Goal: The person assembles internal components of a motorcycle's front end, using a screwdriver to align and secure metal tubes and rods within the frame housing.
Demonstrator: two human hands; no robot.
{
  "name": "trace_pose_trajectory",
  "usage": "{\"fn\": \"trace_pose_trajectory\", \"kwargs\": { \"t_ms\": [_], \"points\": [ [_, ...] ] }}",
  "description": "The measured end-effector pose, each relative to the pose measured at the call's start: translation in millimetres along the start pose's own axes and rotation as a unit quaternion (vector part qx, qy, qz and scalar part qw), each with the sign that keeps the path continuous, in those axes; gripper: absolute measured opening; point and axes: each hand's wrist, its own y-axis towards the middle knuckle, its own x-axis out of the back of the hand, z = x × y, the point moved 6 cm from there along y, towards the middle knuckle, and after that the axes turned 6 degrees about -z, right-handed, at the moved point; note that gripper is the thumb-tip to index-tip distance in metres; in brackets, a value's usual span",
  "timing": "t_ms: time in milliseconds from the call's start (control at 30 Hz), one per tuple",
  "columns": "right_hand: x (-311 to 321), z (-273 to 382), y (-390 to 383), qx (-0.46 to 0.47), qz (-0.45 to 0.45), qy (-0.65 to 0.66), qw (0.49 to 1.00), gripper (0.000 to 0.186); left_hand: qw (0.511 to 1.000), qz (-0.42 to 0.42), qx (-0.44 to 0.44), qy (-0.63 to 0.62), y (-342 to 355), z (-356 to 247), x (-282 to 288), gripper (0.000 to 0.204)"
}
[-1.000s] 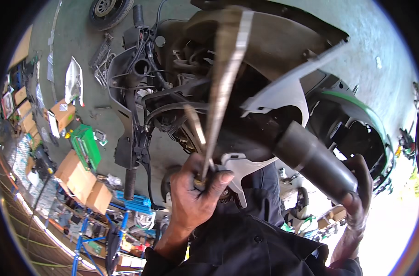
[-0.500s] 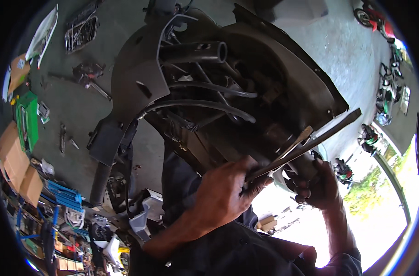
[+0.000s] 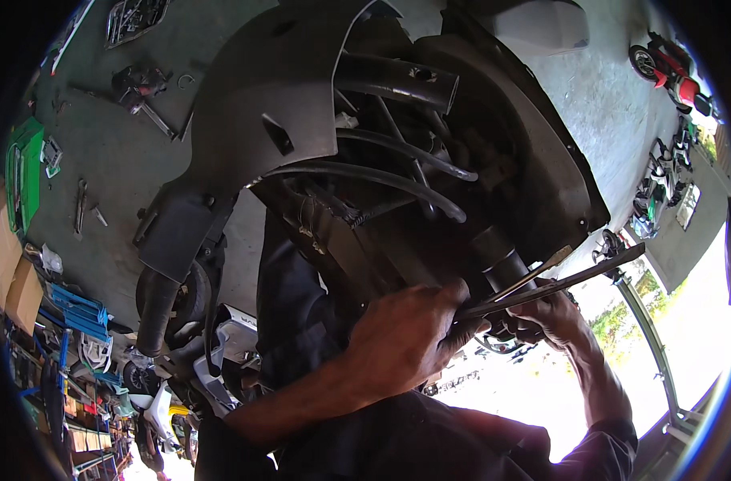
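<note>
My left hand [image 3: 405, 337] is closed around a long, dark, flat bar [image 3: 590, 276] that slants up to the right. A thin tool with a tan end [image 3: 554, 260] lies along the bar, its other end hidden by my fingers. Beyond the bar, a dark tube [image 3: 502, 260] sticks out of a vehicle's black front bodywork [image 3: 534, 144]. My right hand [image 3: 554, 313] curls around the tube's lower end, beside small metal parts, with its grip partly hidden by the bar. Two black hoses [image 3: 413, 152] and a thicker open-ended pipe [image 3: 397, 78] protrude from the bodywork.
A curved dark cover [image 3: 253, 104] and a black handlebar grip [image 3: 158, 313] are at left. Loose tools and a removed part [image 3: 137, 84] lie on the floor. Boxes and a green crate [image 3: 24, 172] line the far left. A red motorcycle [image 3: 670, 72] stands at far right.
The cover, pipe and hoses have shifted right in view. The bar slants less steeply, and my right hand has moved left and lower on the tube. Both hands stay closed.
</note>
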Motion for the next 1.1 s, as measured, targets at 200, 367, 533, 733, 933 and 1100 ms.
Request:
{"fn": "trace_pose_trajectory", "kwargs": {
  "t_ms": [200,367,533,733,933,1100],
  "points": [
    [3,23,-6,0.088,-0.054,-0.204,0.973,0.042,1.000,-0.001,-0.010,-0.007,3,-4,1,0.029],
    [0,28,-8,0.133,-0.066,-0.203,0.968,0.044,1.000,-0.005,-0.019,0.005,2,-4,3,0.031],
    [-25,-32,-2,-0.090,0.212,0.408,0.884,0.059,1.000,0.017,-0.012,0.007,3,-5,0,0.038],
    [-21,-25,-1,-0.140,0.288,0.294,0.901,0.049,1.000,0.021,-0.017,-0.006,-4,2,-2,0.042],
    [2,4,-2,-0.020,-0.019,-0.018,0.999,0.026,0.999,0.006,-0.032,0.015,3,-1,1,0.034],
    [-6,29,0,0.058,-0.007,-0.154,0.986,0.035,0.997,-0.064,-0.041,0.001,0,-4,14,0.017]
  ]
}}
